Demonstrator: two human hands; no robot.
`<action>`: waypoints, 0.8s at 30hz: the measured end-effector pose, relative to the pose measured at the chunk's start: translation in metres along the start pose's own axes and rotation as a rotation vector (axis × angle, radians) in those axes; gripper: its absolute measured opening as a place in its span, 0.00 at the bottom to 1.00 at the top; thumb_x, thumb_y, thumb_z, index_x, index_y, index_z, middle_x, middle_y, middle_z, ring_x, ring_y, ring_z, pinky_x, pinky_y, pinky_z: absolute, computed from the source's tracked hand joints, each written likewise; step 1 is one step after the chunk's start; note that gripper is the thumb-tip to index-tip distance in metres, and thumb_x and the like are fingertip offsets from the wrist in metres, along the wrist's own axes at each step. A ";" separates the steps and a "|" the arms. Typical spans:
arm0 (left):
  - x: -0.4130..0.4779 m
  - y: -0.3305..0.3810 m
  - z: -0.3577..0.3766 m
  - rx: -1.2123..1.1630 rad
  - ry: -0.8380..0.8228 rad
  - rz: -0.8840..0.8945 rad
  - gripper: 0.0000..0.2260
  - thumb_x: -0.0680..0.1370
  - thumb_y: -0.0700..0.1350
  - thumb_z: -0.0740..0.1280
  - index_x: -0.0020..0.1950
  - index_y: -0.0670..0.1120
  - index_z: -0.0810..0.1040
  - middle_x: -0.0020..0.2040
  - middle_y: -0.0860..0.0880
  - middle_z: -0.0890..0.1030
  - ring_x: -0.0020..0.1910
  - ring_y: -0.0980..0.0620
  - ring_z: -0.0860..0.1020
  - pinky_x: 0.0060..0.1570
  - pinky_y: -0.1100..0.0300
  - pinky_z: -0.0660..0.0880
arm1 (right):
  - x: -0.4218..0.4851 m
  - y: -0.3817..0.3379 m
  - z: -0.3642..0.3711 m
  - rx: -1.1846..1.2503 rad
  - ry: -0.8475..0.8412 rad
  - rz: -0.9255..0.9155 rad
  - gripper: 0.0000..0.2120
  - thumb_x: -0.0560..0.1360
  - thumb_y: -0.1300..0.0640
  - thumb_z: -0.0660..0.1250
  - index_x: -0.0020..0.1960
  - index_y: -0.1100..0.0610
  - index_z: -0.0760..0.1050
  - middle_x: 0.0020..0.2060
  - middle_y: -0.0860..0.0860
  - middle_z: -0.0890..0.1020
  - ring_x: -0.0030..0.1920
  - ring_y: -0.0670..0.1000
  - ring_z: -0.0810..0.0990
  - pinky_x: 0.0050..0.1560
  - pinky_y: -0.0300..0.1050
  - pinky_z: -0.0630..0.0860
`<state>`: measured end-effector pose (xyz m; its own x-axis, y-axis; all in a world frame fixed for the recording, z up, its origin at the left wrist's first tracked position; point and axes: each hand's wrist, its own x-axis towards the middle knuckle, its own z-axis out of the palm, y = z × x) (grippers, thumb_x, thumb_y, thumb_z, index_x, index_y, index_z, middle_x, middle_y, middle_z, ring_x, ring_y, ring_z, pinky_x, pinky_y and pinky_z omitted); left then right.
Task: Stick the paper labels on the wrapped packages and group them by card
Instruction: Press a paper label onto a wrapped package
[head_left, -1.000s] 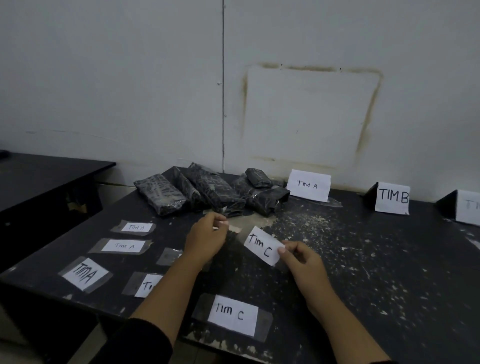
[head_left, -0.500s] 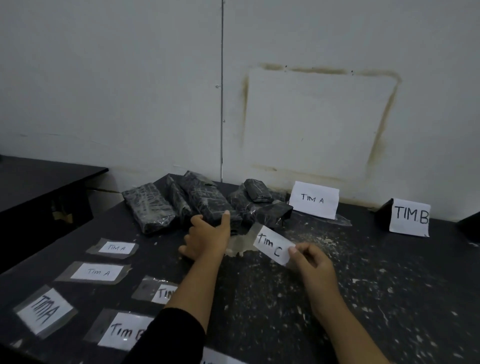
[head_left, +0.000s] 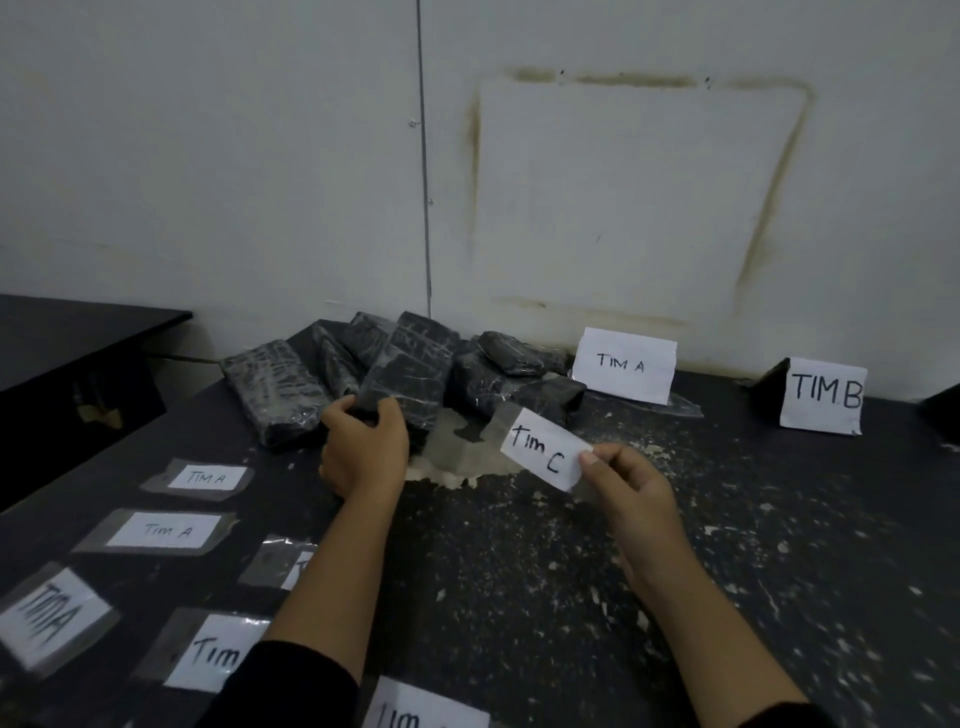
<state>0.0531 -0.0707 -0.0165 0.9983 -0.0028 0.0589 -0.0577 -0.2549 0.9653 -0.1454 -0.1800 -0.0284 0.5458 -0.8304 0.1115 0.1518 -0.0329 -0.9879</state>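
Note:
Several black wrapped packages (head_left: 280, 384) lie heaped at the back of the dark table (head_left: 727, 545) against the wall. My left hand (head_left: 363, 447) grips the near end of one long package (head_left: 410, 369) in that heap. My right hand (head_left: 631, 493) pinches a white "TIM C" label (head_left: 543, 448) with clear tape, held in the air just right of the heap. Standing cards read "TIM A" (head_left: 623, 364) and "TIM B" (head_left: 823, 395) along the wall.
More taped labels lie flat at the table's left: two "TIM A" (head_left: 208, 477) (head_left: 166, 530), a larger "TIM A" (head_left: 49, 618), and partly hidden "TIM" labels (head_left: 213, 657) (head_left: 426, 709) near the front. A second dark desk (head_left: 78, 332) stands left. A dark card stand (head_left: 943, 410) shows at the right edge.
My left hand reached forward from the table's middle to the heap and closed on a long package. My right hand kept the "TIM C" label and moved forward with it.

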 end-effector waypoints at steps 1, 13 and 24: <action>0.000 0.004 -0.004 -0.051 0.012 0.025 0.16 0.77 0.51 0.62 0.63 0.49 0.67 0.47 0.50 0.74 0.46 0.44 0.76 0.51 0.49 0.74 | 0.000 -0.001 -0.002 0.009 0.012 -0.001 0.07 0.74 0.57 0.67 0.38 0.54 0.76 0.47 0.56 0.83 0.50 0.56 0.80 0.50 0.52 0.78; -0.039 0.033 -0.006 -0.334 -0.500 0.184 0.10 0.80 0.44 0.58 0.60 0.56 0.69 0.42 0.49 0.74 0.39 0.49 0.73 0.36 0.57 0.71 | 0.003 -0.040 -0.052 0.344 0.042 -0.081 0.04 0.68 0.59 0.66 0.37 0.56 0.71 0.64 0.54 0.75 0.62 0.56 0.75 0.60 0.52 0.73; -0.068 0.006 0.011 -0.298 -0.752 0.220 0.12 0.82 0.42 0.54 0.59 0.57 0.71 0.48 0.64 0.69 0.36 0.77 0.73 0.32 0.74 0.71 | -0.004 -0.045 -0.059 0.063 -0.061 0.017 0.03 0.65 0.58 0.70 0.33 0.56 0.77 0.65 0.47 0.73 0.67 0.52 0.69 0.70 0.57 0.63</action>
<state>-0.0147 -0.0831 -0.0174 0.7001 -0.6934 0.1704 -0.1475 0.0931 0.9847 -0.2035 -0.2081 0.0095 0.5973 -0.7954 0.1029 0.1925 0.0176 -0.9811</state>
